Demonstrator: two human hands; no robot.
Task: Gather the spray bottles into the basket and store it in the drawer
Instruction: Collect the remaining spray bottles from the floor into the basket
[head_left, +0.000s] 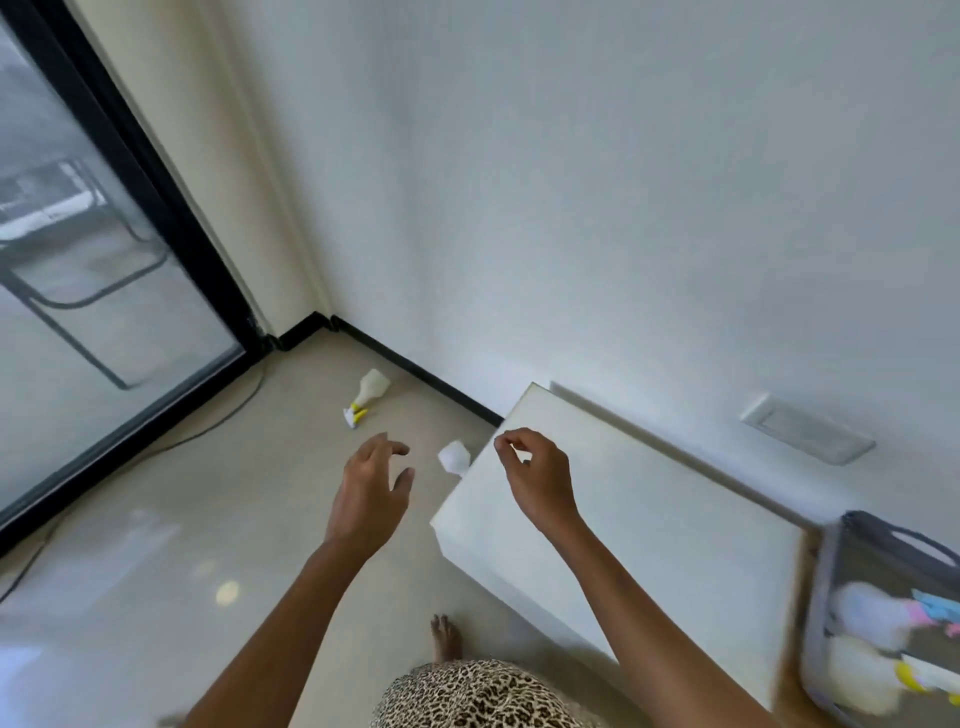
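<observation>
On the far left stands a large glass door with a black frame (78, 260), and one thin dark cable (208, 426) runs along the pale glossy floor (156, 545) beside it.

Near the corner of the wall, one white plastic spray bottle with a yellow and white trigger head (370, 392) lies on its side on the floor. Its long axis runs diagonally: the base points to the wall and the trigger head points toward the person. It lies straight ahead of the left hand (371, 488), a little to the left of it, and apart from it. The grip of this hand is wide, with fingers spread and lightly bent, and it has hold of nothing. This is clearly the nearer hand, so I judge that the coming reach belongs to it, and the body of the bottle offers itself sideways.

Between the hands, one small white rounded object (453, 457) shows on the floor, half hidden by the cabinet edge; probably a second bottle, but I cannot tell.

The right hand (537, 478) hangs over the white flat-topped cabinet (649, 509) with fingers curled in and thumb tip near the forefinger; nothing is seen in it.

On the far right is one grey basket with a cut-out handle (878, 525). It is blurred; at least two white bottles lie inside. No drawer is seen open.
</observation>
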